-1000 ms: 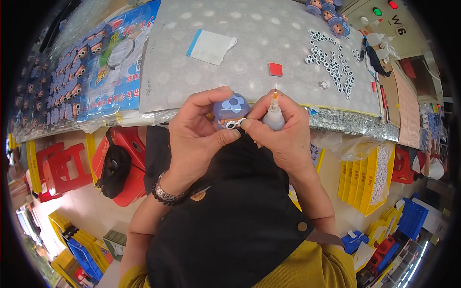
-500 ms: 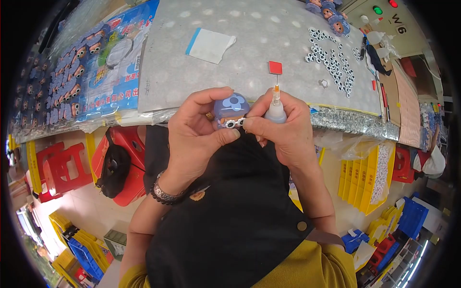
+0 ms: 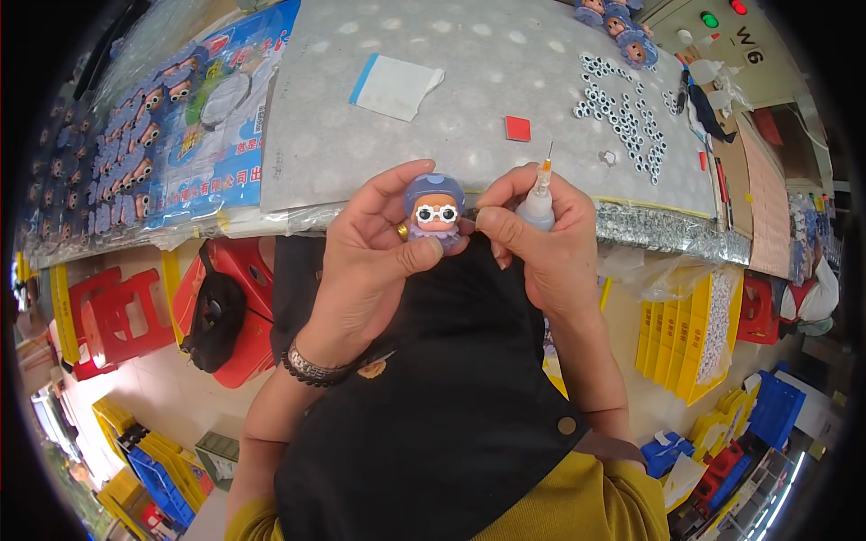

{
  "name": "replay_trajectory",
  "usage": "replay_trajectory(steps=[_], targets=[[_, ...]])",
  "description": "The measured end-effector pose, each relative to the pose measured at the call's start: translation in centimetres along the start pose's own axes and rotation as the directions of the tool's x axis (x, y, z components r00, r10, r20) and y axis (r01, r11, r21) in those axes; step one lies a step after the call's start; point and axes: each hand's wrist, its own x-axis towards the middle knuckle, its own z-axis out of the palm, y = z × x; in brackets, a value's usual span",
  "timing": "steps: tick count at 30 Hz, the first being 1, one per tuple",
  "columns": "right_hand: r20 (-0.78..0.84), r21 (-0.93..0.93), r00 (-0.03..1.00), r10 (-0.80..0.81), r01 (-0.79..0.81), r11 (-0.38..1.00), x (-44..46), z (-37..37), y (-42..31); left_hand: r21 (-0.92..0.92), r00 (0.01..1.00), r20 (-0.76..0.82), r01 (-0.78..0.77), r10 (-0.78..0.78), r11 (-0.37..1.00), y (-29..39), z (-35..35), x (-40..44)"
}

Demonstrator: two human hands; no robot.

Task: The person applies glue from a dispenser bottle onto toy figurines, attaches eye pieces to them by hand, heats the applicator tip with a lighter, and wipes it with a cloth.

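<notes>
My left hand (image 3: 374,230) is closed around a small doll figure (image 3: 436,212) with a purple cap and white glasses on its face. The figure is upright, its face turned up toward me. Just right of it, my right hand (image 3: 546,230) holds a glue bottle (image 3: 538,209) with a thin needle tip pointing up. Thumb and forefinger of that hand are close together, apart from the figure; whether anything tiny is between them I cannot tell. On the table beyond lie a red square (image 3: 518,128) and a white piece of paper (image 3: 397,86) with a blue edge.
Many small white eyeglass pieces (image 3: 622,113) are spread at the right of the grey table cover (image 3: 487,54). More figures (image 3: 149,126) lie in rows at the left, and a few (image 3: 631,41) at the back right. Red stools (image 3: 126,311) and yellow crates (image 3: 686,334) stand below.
The figure has been tipped so its face, not the cap top, shows. My right hand has drawn away from the glasses to the right, and the needle has left the red square.
</notes>
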Motion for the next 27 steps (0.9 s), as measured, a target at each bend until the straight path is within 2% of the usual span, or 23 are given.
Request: replay_trajectory(steps=[4, 17, 24, 27], targets=[[0.007, -0.109, 0.999, -0.047, 0.048, 0.993, -0.11, 0.09, -0.07, -0.017, 1.0, 0.003, 0.015, -0.015, 1.0, -0.13, -0.13, 0.03], [0.05, -0.244, 0.982, -0.184, 0.191, 0.951, -0.01, -0.01, 0.2, -0.022, 0.999, -0.001, 0.049, -0.049, 0.999, -0.09, -0.27, -0.07], [0.169, -0.382, 0.889, -0.425, 0.457, 0.803, 0.33, -0.04, 0.69, -0.026, 0.999, 0.004, 0.036, -0.036, 0.999, -0.21, -0.25, -0.01], [0.181, -0.406, 0.878, -0.443, 0.477, 0.779, 0.38, -0.05, 0.89, -0.012, 0.999, 0.009, 0.039, -0.039, 0.999, -0.28, -0.35, -0.01]])
